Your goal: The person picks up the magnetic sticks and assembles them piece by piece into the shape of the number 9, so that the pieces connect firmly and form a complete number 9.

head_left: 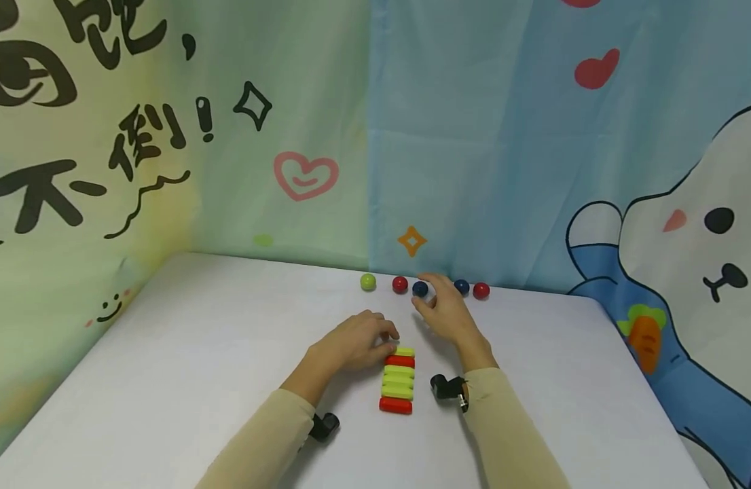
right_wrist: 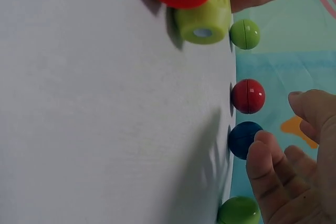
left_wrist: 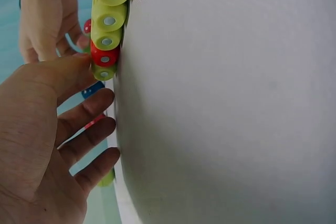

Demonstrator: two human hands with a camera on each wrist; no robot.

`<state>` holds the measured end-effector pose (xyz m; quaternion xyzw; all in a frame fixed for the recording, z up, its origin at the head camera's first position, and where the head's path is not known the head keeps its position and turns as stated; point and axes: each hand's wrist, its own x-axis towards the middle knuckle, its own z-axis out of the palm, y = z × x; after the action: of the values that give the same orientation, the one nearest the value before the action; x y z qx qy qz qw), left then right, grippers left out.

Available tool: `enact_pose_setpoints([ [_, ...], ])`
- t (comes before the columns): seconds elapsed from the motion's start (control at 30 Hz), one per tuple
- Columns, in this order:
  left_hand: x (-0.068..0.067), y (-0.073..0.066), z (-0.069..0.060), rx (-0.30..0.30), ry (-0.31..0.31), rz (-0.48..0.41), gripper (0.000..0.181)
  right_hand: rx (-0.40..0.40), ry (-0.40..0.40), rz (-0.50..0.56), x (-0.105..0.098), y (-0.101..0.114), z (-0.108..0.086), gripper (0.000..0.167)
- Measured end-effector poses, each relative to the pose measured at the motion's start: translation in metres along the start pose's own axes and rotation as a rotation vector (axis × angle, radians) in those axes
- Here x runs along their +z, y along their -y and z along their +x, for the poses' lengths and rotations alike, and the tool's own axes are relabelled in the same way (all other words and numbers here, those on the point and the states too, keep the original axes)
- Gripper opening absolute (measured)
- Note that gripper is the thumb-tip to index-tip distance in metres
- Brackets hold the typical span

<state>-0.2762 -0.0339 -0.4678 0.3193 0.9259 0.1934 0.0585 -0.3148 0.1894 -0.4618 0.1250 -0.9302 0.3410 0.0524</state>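
Note:
My left hand (head_left: pixel 358 341) is at the far end of a row of short magnetic rods; its thumb and index finger touch the end light-green rod (head_left: pixel 405 352) and the red rod (head_left: pixel 400 362) beside it. The other fingers (left_wrist: pixel 89 140) are spread apart. The rods, light green and red, lie side by side with silvery discs in their ends. My right hand (head_left: pixel 450 314) reaches over the table's far edge, thumb and fingers parted around a dark blue ball (head_left: pixel 420 289). In the right wrist view, a fingertip overlaps that blue ball (right_wrist: pixel 245 140); contact is unclear.
Along the far edge stand a light-green ball (head_left: pixel 368 282), a red ball (head_left: pixel 400 284), another blue ball (head_left: pixel 462 287) and another red ball (head_left: pixel 481 291). A second green ball (right_wrist: pixel 239 211) appears in the right wrist view. A printed curtain (head_left: pixel 473 136) hangs behind the white table (head_left: pixel 229 339).

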Motion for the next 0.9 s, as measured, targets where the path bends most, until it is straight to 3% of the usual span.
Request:
enact_pose_setpoints([
  [0.33,0.0,-0.004,0.002,0.004,0.029,0.003,0.018,0.037,0.025,-0.034,-0.002,-0.002,0.006,0.056],
  [0.63,0.002,-0.003,0.0,-0.012,0.01,-0.006,0.013,0.094,0.056,0.0,0.004,-0.004,0.008,0.058],
  [0.9,0.0,-0.002,0.001,0.03,-0.006,0.048,0.033,0.036,0.093,-0.05,0.008,-0.005,0.005,0.053],
])
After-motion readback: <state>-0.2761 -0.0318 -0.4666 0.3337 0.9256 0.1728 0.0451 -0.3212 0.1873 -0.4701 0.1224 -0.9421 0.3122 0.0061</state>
